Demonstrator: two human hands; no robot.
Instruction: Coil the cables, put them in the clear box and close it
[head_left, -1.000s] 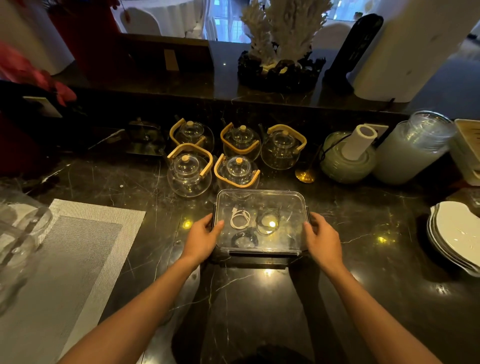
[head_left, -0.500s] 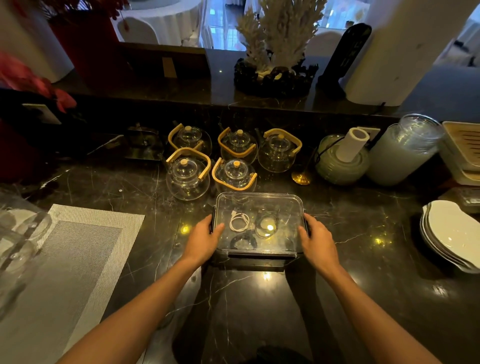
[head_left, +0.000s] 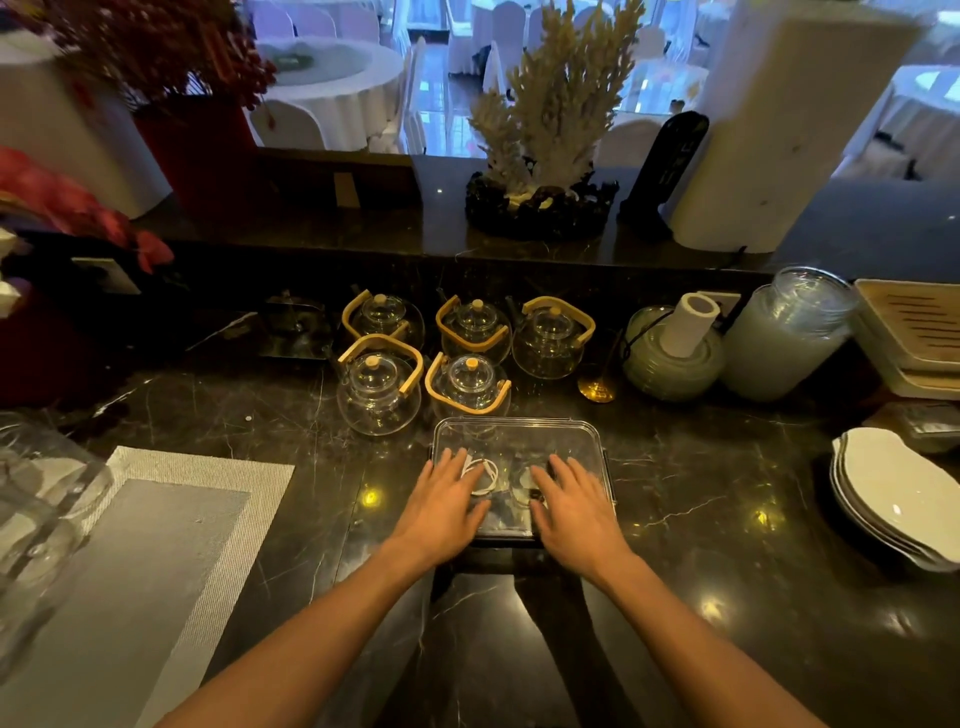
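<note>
On the dark marble counter (head_left: 701, 519) right in front of us sits the clear box (head_left: 519, 441), lid on, and we have both palms laid flat on top of it. Our left hand (head_left: 441, 512) rests on the near left part of the lid, fingers spread and straight, gripping nothing. Our right hand (head_left: 574, 512) lies on the near right part, fingers likewise splayed and pressing flat, nothing held. Between the two hands, through the lid, we can see a coiled white cable (head_left: 484, 475) inside the box; a darker coil beside it is mostly covered by our right hand, so we cannot make it out well. Whether the side latches are snapped down, we cannot tell. Just beyond the box stands a cluster of glass teapots (head_left: 379, 389) with wooden handles, the nearest one almost touching its far edge. To the left lies a grey woven placemat (head_left: 171, 561), well apart from the box. Off to the right, a stack of white plates (head_left: 893, 493) sits near the counter's edge.
</note>
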